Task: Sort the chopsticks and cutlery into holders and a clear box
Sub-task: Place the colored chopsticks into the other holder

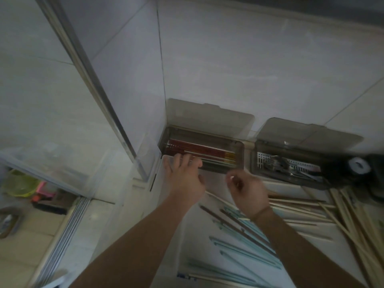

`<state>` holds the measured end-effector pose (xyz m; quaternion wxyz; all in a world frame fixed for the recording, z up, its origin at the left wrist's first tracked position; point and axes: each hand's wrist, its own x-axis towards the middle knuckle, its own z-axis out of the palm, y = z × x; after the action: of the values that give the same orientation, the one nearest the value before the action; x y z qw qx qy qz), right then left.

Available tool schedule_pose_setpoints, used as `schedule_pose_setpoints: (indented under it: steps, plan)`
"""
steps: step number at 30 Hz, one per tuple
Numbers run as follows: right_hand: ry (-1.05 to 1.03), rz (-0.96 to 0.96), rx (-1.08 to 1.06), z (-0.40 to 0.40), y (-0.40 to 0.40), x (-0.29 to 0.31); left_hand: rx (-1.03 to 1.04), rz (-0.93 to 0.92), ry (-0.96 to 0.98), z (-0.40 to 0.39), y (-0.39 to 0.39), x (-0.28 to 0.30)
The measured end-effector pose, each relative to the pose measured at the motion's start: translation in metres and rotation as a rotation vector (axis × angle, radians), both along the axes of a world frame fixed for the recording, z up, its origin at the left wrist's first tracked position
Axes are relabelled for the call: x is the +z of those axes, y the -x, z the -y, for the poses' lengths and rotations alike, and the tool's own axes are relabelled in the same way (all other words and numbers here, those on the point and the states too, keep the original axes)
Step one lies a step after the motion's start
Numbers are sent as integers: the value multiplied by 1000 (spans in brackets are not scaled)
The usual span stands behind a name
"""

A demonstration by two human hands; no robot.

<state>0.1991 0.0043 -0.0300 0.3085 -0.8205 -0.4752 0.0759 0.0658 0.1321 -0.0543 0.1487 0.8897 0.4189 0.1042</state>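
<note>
2 lidded holders (239, 154); left hand (185, 173) fingers straight on chopsticks (203, 151); right hand (247, 190) curled, grip unclear.

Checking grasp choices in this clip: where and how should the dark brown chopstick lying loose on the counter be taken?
Pinch the dark brown chopstick near its upper-left end, coming from above. It lies flat and diagonal, and that end is freest of the pale green chopsticks.
</note>
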Motion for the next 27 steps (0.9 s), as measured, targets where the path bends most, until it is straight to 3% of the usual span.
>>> schedule_pose_setpoints:
  steps: [6,11,17,19,23,25,27]
  plan:
    - [367,226,376,52,37,-43,2,-37,-6,-1,-1,-2]
    - [472,375,384,70,58,-56,9,-54,-18,0,-2,-4]
    - [600,374,310,64,79,-57,13,-58,-6,0,-3,-2]
    - [509,357,268,55,75,-32,9,-55,-11,1,-3,-3]
    - [77,22,81,19,28,36,2,-50,-11,0,-2,-2]
    - [-194,-92,-76,3,-1,72,1,-42,3,0,-2,-2]
    - [-328,-289,-280,-11,-28,86,2,-15,7,1,-1,-2]
